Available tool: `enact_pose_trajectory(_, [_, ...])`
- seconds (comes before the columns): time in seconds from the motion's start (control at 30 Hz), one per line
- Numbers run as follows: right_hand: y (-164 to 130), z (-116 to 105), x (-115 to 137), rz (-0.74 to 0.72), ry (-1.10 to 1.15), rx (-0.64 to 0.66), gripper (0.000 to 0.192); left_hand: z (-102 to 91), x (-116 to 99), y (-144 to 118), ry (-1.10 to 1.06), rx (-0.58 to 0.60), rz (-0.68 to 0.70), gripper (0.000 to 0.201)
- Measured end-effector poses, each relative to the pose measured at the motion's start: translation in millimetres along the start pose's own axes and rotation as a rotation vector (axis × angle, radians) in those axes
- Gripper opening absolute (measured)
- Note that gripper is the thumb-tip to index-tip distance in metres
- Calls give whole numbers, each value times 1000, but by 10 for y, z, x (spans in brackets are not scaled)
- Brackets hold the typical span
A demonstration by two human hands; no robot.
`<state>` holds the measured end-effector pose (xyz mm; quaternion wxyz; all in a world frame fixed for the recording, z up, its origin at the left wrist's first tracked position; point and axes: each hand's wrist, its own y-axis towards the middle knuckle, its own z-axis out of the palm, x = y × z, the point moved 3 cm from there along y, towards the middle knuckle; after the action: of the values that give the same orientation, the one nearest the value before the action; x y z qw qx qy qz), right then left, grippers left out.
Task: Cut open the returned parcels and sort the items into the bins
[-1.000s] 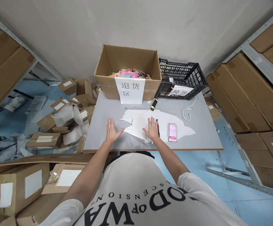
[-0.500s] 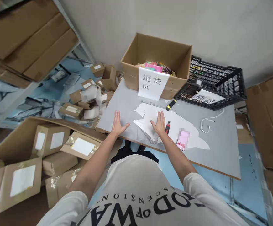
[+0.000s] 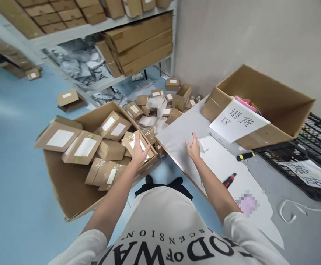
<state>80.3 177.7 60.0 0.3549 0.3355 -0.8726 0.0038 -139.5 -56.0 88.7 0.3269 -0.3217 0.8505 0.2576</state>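
Hands: the left hand [image 3: 139, 150] hangs in the centre of the frame over a large open carton [image 3: 66, 187], fingers spread wide and holding nothing; whether it touches the parcel under it cannot be told.
Right hand: the right hand [image 3: 193, 148] lies near the left edge of the grey table [image 3: 177, 136], fingers loosely open, empty; contact with the table top is hard to judge.
Parcels: small taped parcels [image 3: 84, 149] with white labels fill the carton at centre left; the labels are too small to read.
Table things: a white torn sheet [image 3: 221, 162], a black and yellow marker [image 3: 245, 156] and a red and black cutter [image 3: 229, 180], the cutter partly hidden by the right forearm.
Blurred patch: a pink thing [image 3: 247, 203] at lower right is pixelated, so it cannot be named.
Cut off: a black crate [image 3: 315, 147] runs out at the right edge of the frame.
Behind: a brown box [image 3: 262, 99] with a paper sign [image 3: 237, 119] stands at upper right, its contents mostly hidden.
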Motion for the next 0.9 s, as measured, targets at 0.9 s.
enact_pose_trajectory(0.9, [-188, 2157, 1793, 9, 212, 657, 57, -542, 1739, -722, -829, -93, -706, 70])
